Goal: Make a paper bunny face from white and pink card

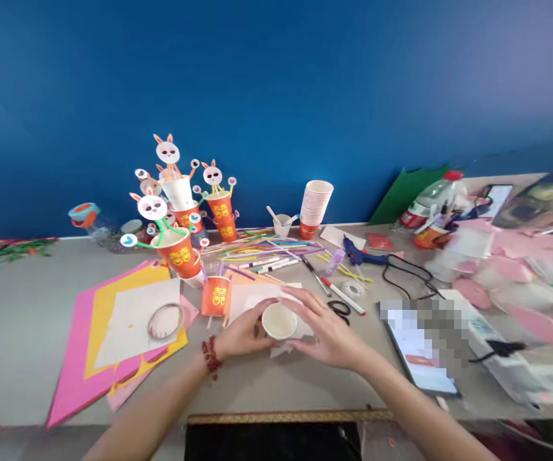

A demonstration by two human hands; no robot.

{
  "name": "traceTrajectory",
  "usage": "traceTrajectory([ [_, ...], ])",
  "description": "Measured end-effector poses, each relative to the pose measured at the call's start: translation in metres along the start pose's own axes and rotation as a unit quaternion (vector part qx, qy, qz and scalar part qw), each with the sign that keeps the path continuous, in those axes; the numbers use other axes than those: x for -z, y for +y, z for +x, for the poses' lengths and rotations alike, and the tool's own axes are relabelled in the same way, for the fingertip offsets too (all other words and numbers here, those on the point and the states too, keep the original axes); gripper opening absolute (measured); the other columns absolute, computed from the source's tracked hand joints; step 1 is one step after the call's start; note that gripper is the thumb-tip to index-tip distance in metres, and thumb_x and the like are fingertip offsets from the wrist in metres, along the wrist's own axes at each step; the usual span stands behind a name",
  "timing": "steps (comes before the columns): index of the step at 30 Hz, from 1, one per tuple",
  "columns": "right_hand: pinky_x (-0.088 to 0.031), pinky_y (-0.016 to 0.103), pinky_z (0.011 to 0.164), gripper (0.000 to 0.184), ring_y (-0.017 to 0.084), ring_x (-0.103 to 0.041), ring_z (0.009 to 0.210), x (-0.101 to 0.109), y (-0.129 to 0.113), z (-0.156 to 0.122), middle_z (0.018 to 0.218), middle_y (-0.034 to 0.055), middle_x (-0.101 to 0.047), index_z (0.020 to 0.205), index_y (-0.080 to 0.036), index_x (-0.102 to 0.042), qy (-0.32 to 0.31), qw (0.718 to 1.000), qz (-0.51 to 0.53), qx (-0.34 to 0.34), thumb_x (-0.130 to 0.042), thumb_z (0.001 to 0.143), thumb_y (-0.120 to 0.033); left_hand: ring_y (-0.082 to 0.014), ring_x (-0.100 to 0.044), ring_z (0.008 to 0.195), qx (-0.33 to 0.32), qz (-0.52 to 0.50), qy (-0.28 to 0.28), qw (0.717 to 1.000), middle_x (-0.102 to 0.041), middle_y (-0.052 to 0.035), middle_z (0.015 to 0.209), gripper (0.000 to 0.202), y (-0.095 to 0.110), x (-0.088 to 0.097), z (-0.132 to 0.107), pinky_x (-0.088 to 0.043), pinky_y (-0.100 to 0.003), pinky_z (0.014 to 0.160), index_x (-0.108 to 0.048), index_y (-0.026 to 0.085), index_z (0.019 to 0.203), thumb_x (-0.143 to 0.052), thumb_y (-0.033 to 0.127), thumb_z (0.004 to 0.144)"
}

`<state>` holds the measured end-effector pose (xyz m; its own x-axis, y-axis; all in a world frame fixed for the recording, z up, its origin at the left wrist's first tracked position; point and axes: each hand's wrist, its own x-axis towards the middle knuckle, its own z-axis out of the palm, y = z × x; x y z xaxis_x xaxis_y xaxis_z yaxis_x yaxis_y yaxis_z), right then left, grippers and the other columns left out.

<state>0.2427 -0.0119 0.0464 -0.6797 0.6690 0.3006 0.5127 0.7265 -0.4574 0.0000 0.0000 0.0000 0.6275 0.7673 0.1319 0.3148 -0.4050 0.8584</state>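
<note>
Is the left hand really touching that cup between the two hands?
Touching. The head view shows it: the left hand curls around the near-left side of the cup, with no gap visible between them.

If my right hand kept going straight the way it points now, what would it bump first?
Most likely the paper cup, just ahead of your right hand; whether the two are touching is hard to tell.

Held cup (280,321): off-white inside (perhaps cream); bracelet (210,358): reddish-brown.
</note>
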Motion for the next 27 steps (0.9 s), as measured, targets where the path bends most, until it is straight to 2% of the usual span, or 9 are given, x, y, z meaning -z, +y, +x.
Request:
traceTrajectory([
  [5,-0.035,0.049,0.112,0.096,0.030,-0.033,0.141,-0.036,0.028,-0.027,0.156,0.0146,-0.031,0.155,-0.022,-0.008,0.027,0.994,0.006,-0.103,-0.060,0.075,-0.015,-0.0307,-0.043,0.135,0.011,0.027,-0.009,1.000,-0.043,-0.0159,0.148,0.079,-0.002,0.000,-0.002,-0.035,-0.045,0.113,-0.034,0.017,0.144,-0.074,0.038,0.078],
  [10,-0.039,0.049,0.108,0.089,0.030,-0.045,0.132,-0.057,0.038,-0.038,0.150,0.0146,-0.042,0.153,-0.020,-0.019,0.030,0.992,-0.006,-0.125,-0.063,0.077,-0.021,-0.0297,-0.045,0.134,-0.005,0.034,-0.011,0.999,-0.045,-0.0151,0.146,0.079,-0.006,-0.002,0.000,-0.037,-0.044,0.112,-0.034,0.017,0.144,-0.073,0.038,0.079],
  [16,-0.035,0.052,0.111,0.069,0.031,-0.046,0.132,-0.062,0.038,-0.040,0.142,0.0165,-0.051,0.148,-0.015,-0.034,0.038,0.993,-0.053,-0.095,-0.059,0.085,-0.029,-0.0296,-0.050,0.127,-0.008,0.033,-0.034,0.999,-0.053,-0.0140,0.139,0.071,-0.006,0.001,-0.001,-0.040,-0.043,0.108,-0.041,0.017,0.139,-0.073,0.040,0.079],
  [27,-0.036,0.051,0.110,0.064,0.030,-0.047,0.130,-0.059,0.035,-0.038,0.141,0.0141,-0.053,0.145,-0.016,-0.039,0.041,0.994,-0.055,-0.088,-0.059,0.086,-0.030,-0.0297,-0.052,0.126,-0.007,0.021,-0.053,0.998,-0.053,-0.0149,0.138,0.072,-0.012,0.001,-0.002,-0.042,-0.043,0.107,-0.041,0.016,0.139,-0.072,0.043,0.080],
])
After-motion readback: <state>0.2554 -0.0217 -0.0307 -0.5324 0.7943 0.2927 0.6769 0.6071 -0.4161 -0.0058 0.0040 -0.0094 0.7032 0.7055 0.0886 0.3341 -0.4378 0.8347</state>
